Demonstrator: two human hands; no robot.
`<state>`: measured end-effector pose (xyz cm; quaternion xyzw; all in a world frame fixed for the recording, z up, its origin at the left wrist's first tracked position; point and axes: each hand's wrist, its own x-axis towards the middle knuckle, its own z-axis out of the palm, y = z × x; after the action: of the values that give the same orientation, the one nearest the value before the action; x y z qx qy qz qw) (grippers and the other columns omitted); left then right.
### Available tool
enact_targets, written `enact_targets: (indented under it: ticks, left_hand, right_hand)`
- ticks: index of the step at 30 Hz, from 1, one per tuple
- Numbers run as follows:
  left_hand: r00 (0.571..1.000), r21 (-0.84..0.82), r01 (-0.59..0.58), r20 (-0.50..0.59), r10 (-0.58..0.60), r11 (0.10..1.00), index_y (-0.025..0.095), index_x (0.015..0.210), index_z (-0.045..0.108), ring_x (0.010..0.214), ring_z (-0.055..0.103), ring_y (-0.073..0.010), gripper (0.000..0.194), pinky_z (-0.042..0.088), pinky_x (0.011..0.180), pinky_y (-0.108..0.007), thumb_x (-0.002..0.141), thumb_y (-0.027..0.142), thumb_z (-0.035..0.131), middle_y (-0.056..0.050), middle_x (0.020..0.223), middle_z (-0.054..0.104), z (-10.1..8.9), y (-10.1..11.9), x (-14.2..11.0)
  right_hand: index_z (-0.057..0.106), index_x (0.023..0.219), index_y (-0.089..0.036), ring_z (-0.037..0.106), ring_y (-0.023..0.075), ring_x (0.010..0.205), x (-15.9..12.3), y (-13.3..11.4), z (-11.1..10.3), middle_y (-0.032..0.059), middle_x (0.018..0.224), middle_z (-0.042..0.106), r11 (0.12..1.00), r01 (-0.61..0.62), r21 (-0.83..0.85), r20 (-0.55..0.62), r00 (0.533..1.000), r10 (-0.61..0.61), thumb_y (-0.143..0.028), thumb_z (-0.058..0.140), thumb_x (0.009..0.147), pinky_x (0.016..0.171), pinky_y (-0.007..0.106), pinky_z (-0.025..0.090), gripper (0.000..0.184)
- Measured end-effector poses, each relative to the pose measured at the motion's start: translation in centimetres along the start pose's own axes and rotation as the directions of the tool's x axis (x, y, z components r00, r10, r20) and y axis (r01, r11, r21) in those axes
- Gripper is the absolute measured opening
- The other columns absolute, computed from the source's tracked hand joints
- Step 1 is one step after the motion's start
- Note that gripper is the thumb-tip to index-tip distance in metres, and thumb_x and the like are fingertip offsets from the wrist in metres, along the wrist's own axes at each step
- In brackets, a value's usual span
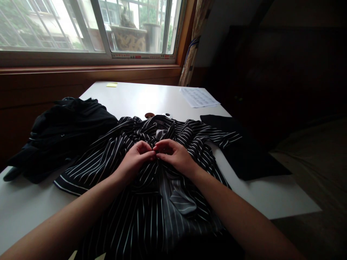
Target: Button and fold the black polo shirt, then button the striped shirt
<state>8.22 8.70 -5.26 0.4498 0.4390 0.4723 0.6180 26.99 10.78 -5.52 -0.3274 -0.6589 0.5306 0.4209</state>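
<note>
A black garment with white stripes (141, 206) lies spread over the table, its collar toward the window and its sleeves out to both sides. At its front, just below the collar, my left hand (139, 155) pinches the cloth between thumb and fingers. My right hand (173, 153) pinches at the same spot, and the fingertips of both hands nearly meet. Whether a button sits between them is hidden. Below the hands the front hangs apart, showing the greyer inner side of the cloth (183, 202).
A heap of dark clothes (65, 126) lies at the left on the white table (130, 97). A flat black cloth (249, 159) overhangs the right edge. Printed sheets (199, 97) and a yellow note (111, 85) lie toward the window. Behind the collar is a brown round object (149, 115).
</note>
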Motion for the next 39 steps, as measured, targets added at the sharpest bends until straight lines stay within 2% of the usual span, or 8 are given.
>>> enact_targets:
  ticks: [5, 16, 22, 26, 28, 31, 36, 39]
  left_hand:
    - [0.999, 0.028, -0.037, 0.008, 0.037, 0.999, 0.018, 0.083, 0.057, 0.067, 0.058, -0.0103, 0.026, 0.044, 0.063, -0.02, 0.073, 0.03, 0.078, 0.003, 0.073, 0.062, 0.1, 0.2, -0.2]
    - [0.997, 0.012, -0.081, -0.004, 0.081, 0.997, 0.018, 0.083, 0.056, 0.071, 0.059, -0.0107, 0.028, 0.047, 0.068, -0.022, 0.073, 0.031, 0.079, 0.003, 0.077, 0.063, 0.0, 0.3, -0.2]
    - [0.996, -0.022, -0.086, -0.005, 0.086, 0.996, 0.018, 0.082, 0.054, 0.071, 0.058, -0.0098, 0.026, 0.046, 0.069, -0.021, 0.074, 0.027, 0.077, 0.003, 0.079, 0.062, 0.0, 0.1, -0.2]
    - [0.996, 0.01, -0.084, -0.003, 0.084, 0.996, 0.018, 0.082, 0.053, 0.071, 0.058, -0.0105, 0.024, 0.046, 0.069, -0.022, 0.074, 0.025, 0.075, 0.003, 0.078, 0.061, -0.1, 0.2, -0.2]
    - [0.995, 0.046, -0.097, -0.011, 0.098, 0.994, 0.019, 0.081, 0.053, 0.07, 0.056, -0.0101, 0.023, 0.045, 0.068, -0.021, 0.075, 0.024, 0.074, 0.004, 0.077, 0.06, -0.1, 0.2, -0.2]
    - [0.991, 0.107, -0.126, -0.023, 0.13, 0.986, 0.019, 0.081, 0.053, 0.07, 0.053, -0.0092, 0.021, 0.043, 0.066, -0.02, 0.075, 0.023, 0.073, 0.004, 0.078, 0.059, -0.2, 0.2, -0.2]
    - [0.984, 0.183, -0.172, -0.011, 0.177, 0.968, 0.019, 0.079, 0.052, 0.069, 0.05, -0.0094, 0.02, 0.041, 0.065, -0.02, 0.077, 0.023, 0.071, 0.004, 0.076, 0.056, -0.1, 0.2, -0.1]
    - [0.985, 0.206, -0.168, -0.008, 0.173, 0.964, 0.019, 0.079, 0.051, 0.069, 0.051, -0.0101, 0.019, 0.041, 0.064, -0.021, 0.077, 0.023, 0.069, 0.004, 0.077, 0.056, -0.1, 0.2, -0.1]
  right_hand:
    - [0.066, 0.106, -0.023, 0.068, 0.0177, 0.098, 0.1, -0.1, -0.3, 0.0033, 0.104, 0.072, 1.0, -0.019, -0.006, -0.025, 1.0, 0.019, -0.027, 0.076, 0.077, 0.093, 0.036, 0.055, 0.031]
    - [0.072, 0.09, -0.021, 0.067, 0.017, 0.083, 0.2, -0.4, -1.1, 0.0025, 0.088, 0.071, 0.958, 0.041, -0.284, -0.052, 0.997, -0.058, -0.035, 0.075, 0.08, 0.078, 0.031, 0.054, 0.017]
    - [0.072, 0.089, -0.023, 0.062, 0.0162, 0.078, -0.1, -0.7, -1.3, 0.0043, 0.088, 0.065, 0.757, 0.289, -0.586, 0.093, 0.952, -0.291, -0.027, 0.063, 0.09, 0.073, 0.03, 0.051, 0.01]
    - [0.071, 0.091, -0.024, 0.06, 0.0178, 0.082, -0.4, -1.1, -1.3, 0.0066, 0.091, 0.064, 0.587, 0.395, -0.707, 0.238, 0.914, -0.329, -0.025, 0.053, 0.096, 0.076, 0.032, 0.05, 0.019]
    - [0.071, 0.092, -0.023, 0.06, 0.0184, 0.083, -0.4, -1.2, -1.2, 0.007, 0.091, 0.064, 0.557, 0.41, -0.722, 0.26, 0.907, -0.331, -0.026, 0.052, 0.096, 0.079, 0.033, 0.05, 0.019]
    - [0.07, 0.093, -0.022, 0.06, 0.0177, 0.084, -0.4, -1.3, -1.0, 0.0065, 0.091, 0.065, 0.621, 0.384, -0.683, 0.222, 0.919, -0.325, -0.027, 0.054, 0.096, 0.079, 0.032, 0.05, 0.017]
    - [0.07, 0.093, -0.022, 0.062, 0.0147, 0.077, -0.1, -0.8, -0.7, 0.0023, 0.086, 0.066, 0.814, 0.256, -0.521, 0.012, 0.956, -0.293, -0.029, 0.066, 0.089, 0.071, 0.028, 0.05, 0.008]
    - [0.071, 0.092, -0.022, 0.064, 0.0147, 0.079, 0.2, -0.3, -0.8, 0.0016, 0.087, 0.068, 0.879, 0.206, -0.431, 0.011, 0.975, -0.223, -0.028, 0.071, 0.085, 0.073, 0.028, 0.05, 0.009]
